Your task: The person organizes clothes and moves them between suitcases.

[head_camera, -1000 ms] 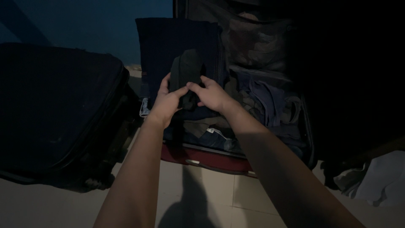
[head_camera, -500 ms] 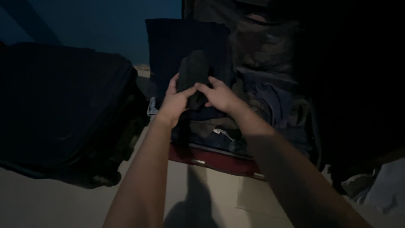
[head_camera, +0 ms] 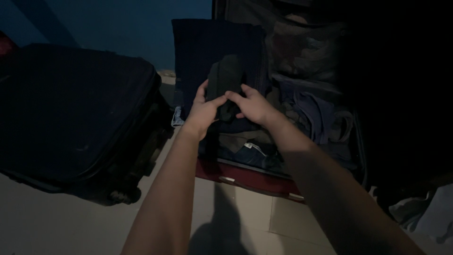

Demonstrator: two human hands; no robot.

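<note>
We've got both hands on a small dark garment [head_camera: 225, 87], held just above the packed clothes in the open suitcase [head_camera: 245, 178]. Left hand [head_camera: 204, 111] grips its left edge, thumb across the front; right hand [head_camera: 255, 106] pinches the right edge, fingers [head_camera: 234, 96] curled over the top, thumbs nearly touching. Both hands closed on the cloth, neither slack

Light is poor, so we can't tell what kind of garment it is, or whether it's folded or rolled; it looks like a compact upright bundle

Around it:
- navy folded piece [head_camera: 214, 45] directly behind the garment, propped against the lid side
- loose bluish clothes [head_camera: 321, 111] to the right inside the case
- something lighter with a label [head_camera: 249, 147] below the hands
- closed dark suitcase [head_camera: 71, 108] on the left, standing on the tile floor [head_camera: 56, 222]
- pale crumpled cloth [head_camera: 432, 215] on the floor, far right

Our read on handling it well:
- keep thumbs on the front and fingers behind so the bundle stays tight; let go with one hand and it likely unrolls
- grip is near the lower half, the top flops free, so we'd support higher if it sags
- keep it over the left stack, clear of the loose pile, so nothing snags
- soft and light, so no need to squeeze hard
</note>
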